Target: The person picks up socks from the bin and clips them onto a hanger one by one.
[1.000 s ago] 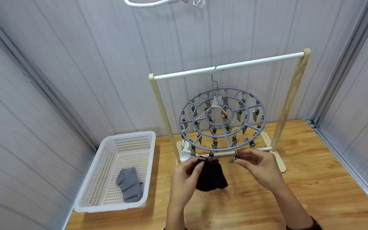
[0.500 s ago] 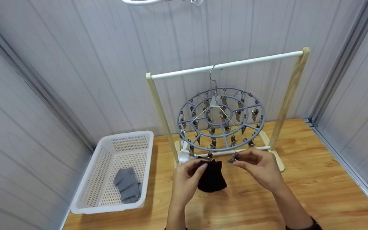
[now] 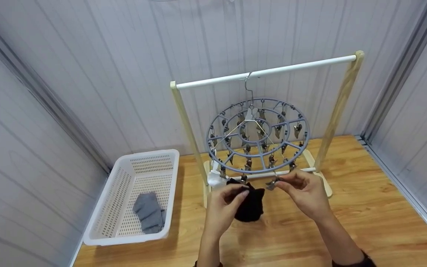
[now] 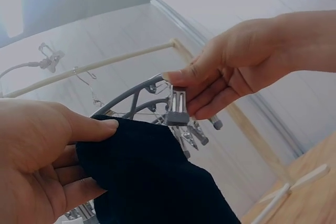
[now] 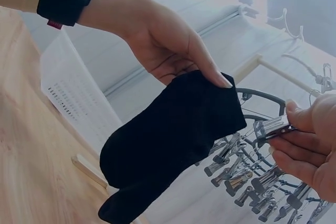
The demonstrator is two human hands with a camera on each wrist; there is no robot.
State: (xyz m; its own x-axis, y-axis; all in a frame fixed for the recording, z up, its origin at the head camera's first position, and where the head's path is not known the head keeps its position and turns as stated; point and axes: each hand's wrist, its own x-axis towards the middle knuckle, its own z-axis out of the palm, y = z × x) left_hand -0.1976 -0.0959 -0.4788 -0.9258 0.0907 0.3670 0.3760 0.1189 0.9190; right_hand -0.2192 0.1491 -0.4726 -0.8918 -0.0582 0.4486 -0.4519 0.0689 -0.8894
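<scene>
A black sock (image 3: 250, 205) hangs from my left hand (image 3: 222, 209), which pinches its cuff between thumb and fingers. In the right wrist view the sock (image 5: 163, 135) shows two rounded lower ends; whether it is a pair I cannot tell. My right hand (image 3: 308, 193) pinches a metal clip (image 4: 178, 106) that dangles from the front rim of a round blue-grey clip hanger (image 3: 261, 170). The clip is beside the top corner of the cuff; in the right wrist view a small gap separates them.
The hanger hooks over the white bar (image 3: 213, 81) of a wooden-legged rack; several other clips hang from it. White cloth (image 3: 217, 179) hangs at its left. A white basket (image 3: 100, 207) with grey cloth (image 3: 149, 213) stands left on the wooden table (image 3: 369, 207).
My left hand has brought the sock a little to the right, closer to the clip. My right hand keeps its hold on the clip, almost still.
</scene>
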